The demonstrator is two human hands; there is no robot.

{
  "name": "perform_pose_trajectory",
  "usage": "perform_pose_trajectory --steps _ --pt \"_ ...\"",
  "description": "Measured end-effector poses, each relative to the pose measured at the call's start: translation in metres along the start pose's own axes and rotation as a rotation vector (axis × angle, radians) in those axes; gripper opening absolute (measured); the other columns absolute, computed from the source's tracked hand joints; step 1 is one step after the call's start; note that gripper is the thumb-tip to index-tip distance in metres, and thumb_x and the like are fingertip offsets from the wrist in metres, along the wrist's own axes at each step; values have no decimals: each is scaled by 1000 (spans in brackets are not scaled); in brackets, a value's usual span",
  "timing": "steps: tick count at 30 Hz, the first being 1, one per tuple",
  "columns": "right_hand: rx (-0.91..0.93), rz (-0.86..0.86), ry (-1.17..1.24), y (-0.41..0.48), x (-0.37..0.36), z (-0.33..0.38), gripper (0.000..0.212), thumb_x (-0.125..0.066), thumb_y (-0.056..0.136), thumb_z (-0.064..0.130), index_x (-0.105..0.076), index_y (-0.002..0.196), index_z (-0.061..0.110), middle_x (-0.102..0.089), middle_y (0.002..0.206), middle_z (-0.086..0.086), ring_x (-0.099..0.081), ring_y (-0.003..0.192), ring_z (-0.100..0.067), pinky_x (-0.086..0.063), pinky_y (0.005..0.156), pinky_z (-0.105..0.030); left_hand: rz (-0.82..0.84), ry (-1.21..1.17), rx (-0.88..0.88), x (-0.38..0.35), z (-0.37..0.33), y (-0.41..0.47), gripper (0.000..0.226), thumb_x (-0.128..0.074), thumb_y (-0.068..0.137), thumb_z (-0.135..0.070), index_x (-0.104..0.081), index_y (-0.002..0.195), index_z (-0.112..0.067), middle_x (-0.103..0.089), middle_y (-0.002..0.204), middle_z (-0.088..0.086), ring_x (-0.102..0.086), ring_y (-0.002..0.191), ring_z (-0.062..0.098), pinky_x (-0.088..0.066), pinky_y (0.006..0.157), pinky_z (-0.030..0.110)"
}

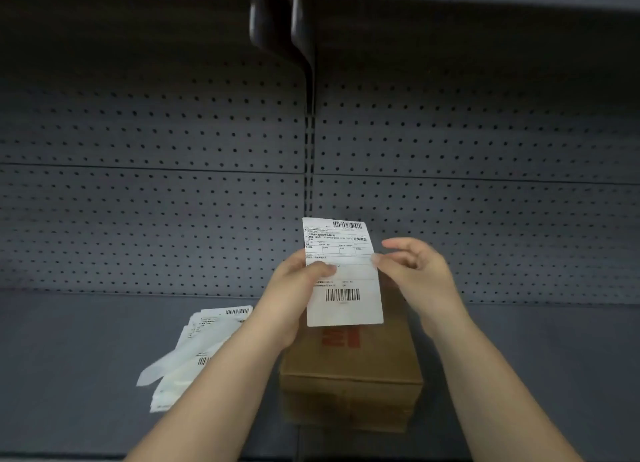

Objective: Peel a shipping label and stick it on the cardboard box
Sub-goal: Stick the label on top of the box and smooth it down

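Note:
A white shipping label [343, 281] with two barcodes is held upright in the air above a brown cardboard box [349, 375] that rests on the grey shelf. My left hand [294, 281] grips the label's left edge, thumb on its front. My right hand [415, 267] pinches the label's right edge at mid height with thumb and forefinger, the other fingers spread. The box has red print on its top, partly hidden by the label.
A loose pile of white labels and backing sheets [194, 350] lies on the shelf [69, 357] left of the box. A grey pegboard back wall [156, 184] rises behind. A dark bracket [294, 28] hangs at top centre.

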State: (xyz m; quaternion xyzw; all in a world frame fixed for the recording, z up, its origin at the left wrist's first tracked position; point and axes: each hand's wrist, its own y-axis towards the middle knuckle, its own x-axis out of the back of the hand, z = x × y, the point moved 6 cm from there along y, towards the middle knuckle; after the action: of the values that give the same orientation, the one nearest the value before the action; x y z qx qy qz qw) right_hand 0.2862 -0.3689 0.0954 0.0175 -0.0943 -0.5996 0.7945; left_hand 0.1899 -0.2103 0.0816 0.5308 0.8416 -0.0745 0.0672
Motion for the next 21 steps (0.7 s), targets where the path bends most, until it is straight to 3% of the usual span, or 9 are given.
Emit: perform_pose_trajectory --steps 5,10,15,18,21 --pt "-138 88 -9 -9 -6 -6 15 -75 79 29 -71 85 16 -77 81 -2 -73 77 -21 -59 71 -39 14 33 4 -1 2 -7 23 -57 88 -4 -69 100 -19 -77 96 2 -72 87 22 -55 75 37" --pt "-166 96 -41 -18 -10 -3 14 -71 83 20 -70 81 7 -77 72 -6 -69 55 -14 -55 47 -25 -2 99 10 7 4 -4 16 -61 89 -15 -71 100 -20 -77 99 1 -71 94 24 -54 86 46" --pt "-167 52 -119 -19 -3 -5 13 -71 84 19 -70 79 7 -76 71 -3 -69 51 -9 -49 40 -19 -101 472 -116 15 1 6 8 -70 82 -28 -71 90 -25 -77 87 -3 -73 81 17 -59 77 43" --pt "-183 44 -177 -18 -3 -12 14 -72 83 19 -70 78 6 -75 69 -7 -63 46 -12 -48 41 -24 -99 593 -97 15 5 12 32 -75 76 -26 -62 105 -24 -74 86 -3 -72 77 14 -60 69 40" --pt "-176 59 -253 -16 -5 -16 16 -72 83 19 -69 79 4 -71 65 -15 -47 30 -7 -35 33 -19 -91 643 -90 12 10 18 63 -76 73 -21 -44 127 -23 -69 88 -5 -67 82 10 -50 58 19"
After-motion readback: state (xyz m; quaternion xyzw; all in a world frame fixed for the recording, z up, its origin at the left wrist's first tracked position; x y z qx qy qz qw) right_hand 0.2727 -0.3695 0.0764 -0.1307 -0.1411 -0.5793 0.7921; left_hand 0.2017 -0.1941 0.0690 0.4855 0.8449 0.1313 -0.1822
